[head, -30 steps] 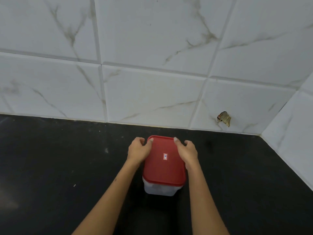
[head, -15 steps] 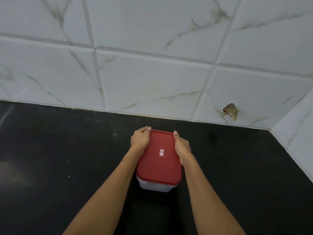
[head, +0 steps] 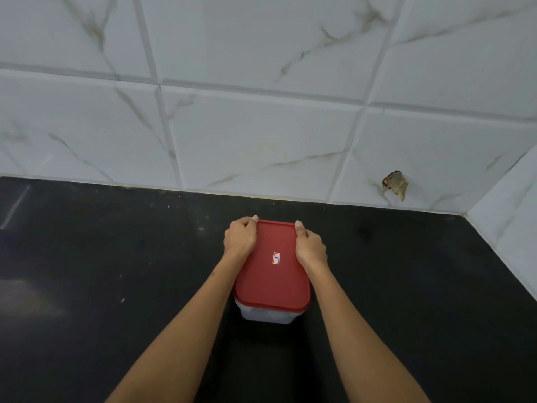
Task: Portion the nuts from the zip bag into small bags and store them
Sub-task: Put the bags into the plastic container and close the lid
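A clear plastic container (head: pixel 267 315) with a red lid (head: pixel 273 274) stands on the black countertop (head: pixel 101 271), in the middle of the view. A small white sticker sits on the lid. My left hand (head: pixel 239 237) grips the lid's far left edge, thumb on top. My right hand (head: pixel 309 245) grips the far right edge the same way. What is inside the container is hidden by the lid. No zip bag, small bags or nuts are in view.
A white marble-pattern tiled wall (head: pixel 261 126) runs behind the counter and turns a corner at the right (head: pixel 505 222). A chipped hole (head: pixel 395 184) marks one tile near that corner. A few white specks lie on the countertop.
The container with both hands on it has slid a little away from me, toward the wall. Both hands keep their grip on the lid's far corners.
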